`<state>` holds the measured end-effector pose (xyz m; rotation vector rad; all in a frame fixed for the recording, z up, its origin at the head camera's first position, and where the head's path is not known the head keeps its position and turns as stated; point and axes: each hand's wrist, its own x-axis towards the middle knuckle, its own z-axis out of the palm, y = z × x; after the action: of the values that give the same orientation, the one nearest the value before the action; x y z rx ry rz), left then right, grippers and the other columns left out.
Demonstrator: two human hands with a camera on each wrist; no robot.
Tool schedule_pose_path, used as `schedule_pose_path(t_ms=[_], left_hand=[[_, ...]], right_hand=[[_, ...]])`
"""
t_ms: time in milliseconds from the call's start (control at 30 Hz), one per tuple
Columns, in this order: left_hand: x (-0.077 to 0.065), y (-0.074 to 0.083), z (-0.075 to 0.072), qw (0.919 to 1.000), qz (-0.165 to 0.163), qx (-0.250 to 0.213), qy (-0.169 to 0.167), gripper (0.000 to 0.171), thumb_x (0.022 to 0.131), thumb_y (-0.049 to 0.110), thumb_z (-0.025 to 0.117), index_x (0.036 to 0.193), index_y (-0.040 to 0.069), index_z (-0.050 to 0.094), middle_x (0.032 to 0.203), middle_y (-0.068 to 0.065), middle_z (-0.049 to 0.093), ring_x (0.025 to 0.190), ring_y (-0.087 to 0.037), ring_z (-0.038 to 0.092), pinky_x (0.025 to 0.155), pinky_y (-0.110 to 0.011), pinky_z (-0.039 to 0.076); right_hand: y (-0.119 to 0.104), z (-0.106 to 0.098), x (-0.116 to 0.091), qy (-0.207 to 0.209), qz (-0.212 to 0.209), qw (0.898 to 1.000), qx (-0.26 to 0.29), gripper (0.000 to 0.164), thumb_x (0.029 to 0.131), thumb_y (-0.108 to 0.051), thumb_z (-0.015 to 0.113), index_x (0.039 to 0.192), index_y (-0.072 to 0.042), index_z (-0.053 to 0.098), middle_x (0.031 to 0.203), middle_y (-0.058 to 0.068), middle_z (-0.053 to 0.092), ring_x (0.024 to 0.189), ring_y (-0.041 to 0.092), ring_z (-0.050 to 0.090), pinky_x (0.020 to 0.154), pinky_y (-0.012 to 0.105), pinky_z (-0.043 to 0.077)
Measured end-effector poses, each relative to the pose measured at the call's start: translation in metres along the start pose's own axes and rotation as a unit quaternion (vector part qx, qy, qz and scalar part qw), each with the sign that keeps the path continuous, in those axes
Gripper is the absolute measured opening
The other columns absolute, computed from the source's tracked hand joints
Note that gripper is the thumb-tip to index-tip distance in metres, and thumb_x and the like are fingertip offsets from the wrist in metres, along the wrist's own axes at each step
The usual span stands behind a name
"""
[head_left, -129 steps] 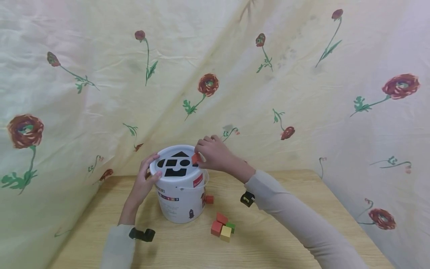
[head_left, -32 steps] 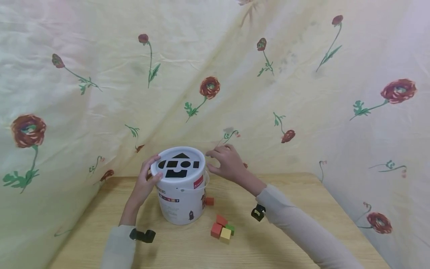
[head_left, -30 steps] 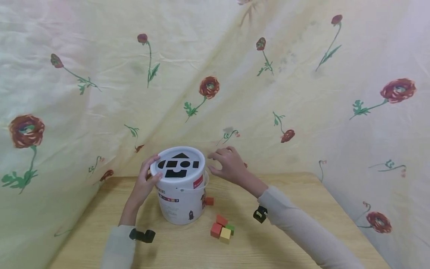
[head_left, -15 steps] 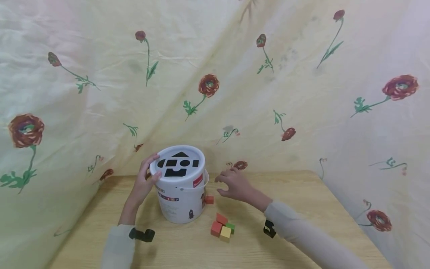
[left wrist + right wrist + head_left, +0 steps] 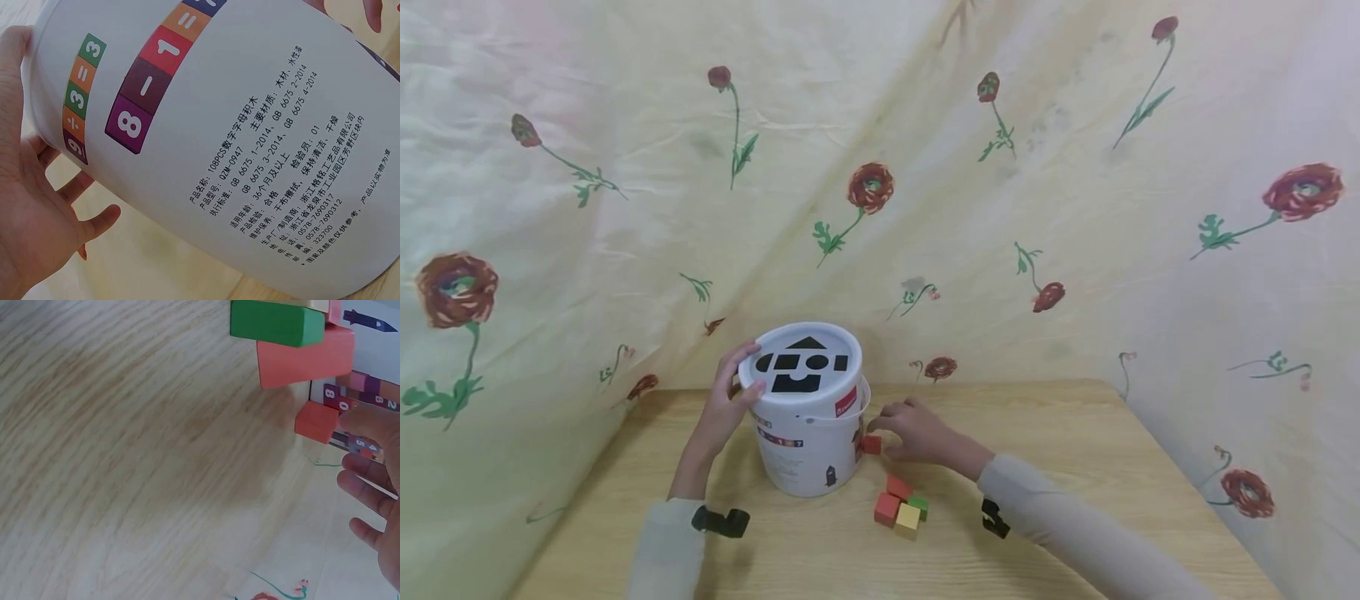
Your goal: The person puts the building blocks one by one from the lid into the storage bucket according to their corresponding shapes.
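A white bucket (image 5: 808,458) stands upright on the wooden table, its lid (image 5: 837,382) cut with several black shaped holes. My left hand (image 5: 722,412) grips the lid's rim from the left, and the left wrist view shows its fingers against the printed wall. Low at the bucket's right side sits a small red block (image 5: 872,445). Right beside that block is my right hand (image 5: 925,435), thumb and fingers parted. The right wrist view puts the fingertips close by the red block (image 5: 316,422), with nothing held between them.
In front of the bucket's right side lie a red cube (image 5: 886,508), a yellow cube (image 5: 907,518), a green block (image 5: 919,505) and an orange-red block (image 5: 898,486), bunched together. A thin white handle (image 5: 867,398) hangs on the bucket. Flowered cloth (image 5: 1060,217) surrounds the table.
Earlier my right hand held a red block over the lid's right hole; that block is now out of sight. The hand has since come down to the block beside the bucket. The left hand stays put.
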<state>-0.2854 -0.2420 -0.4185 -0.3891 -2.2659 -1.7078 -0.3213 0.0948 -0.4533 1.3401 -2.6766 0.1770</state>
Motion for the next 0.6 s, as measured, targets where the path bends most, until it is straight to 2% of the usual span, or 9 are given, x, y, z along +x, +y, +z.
schedule_pose_path(t_ms=[233, 600], left_hand=[[-0.0009, 0.0005, 0.0001, 1.0, 0.002, -0.005, 0.0, 0.062, 0.097, 0.028, 0.059, 0.155, 0.021, 0.038, 0.167, -0.005, 0.018, 0.147, -0.033, 0.022, 0.115, -0.068, 0.024], [-0.0037, 0.0027, 0.0004, 1.0, -0.003, -0.002, 0.002, 0.063, 0.097, 0.028, 0.059, 0.155, 0.021, 0.038, 0.167, -0.004, 0.02, 0.147, -0.032, 0.022, 0.116, -0.068, 0.024]], right_hand=[[-0.0016, 0.0065, 0.0038, -0.025, 0.001, 1.0, -0.006, 0.043, 0.08, -0.023, 0.086, 0.121, -0.018, 0.074, 0.115, 0.002, 0.074, 0.106, 0.021, 0.068, 0.097, 0.048, 0.052], [-0.0057, 0.0094, 0.0041, -0.046, 0.014, 0.999, -0.004, 0.036, 0.083, -0.021, 0.084, 0.118, -0.017, 0.075, 0.112, 0.002, 0.076, 0.102, 0.021, 0.067, 0.094, 0.048, 0.052]])
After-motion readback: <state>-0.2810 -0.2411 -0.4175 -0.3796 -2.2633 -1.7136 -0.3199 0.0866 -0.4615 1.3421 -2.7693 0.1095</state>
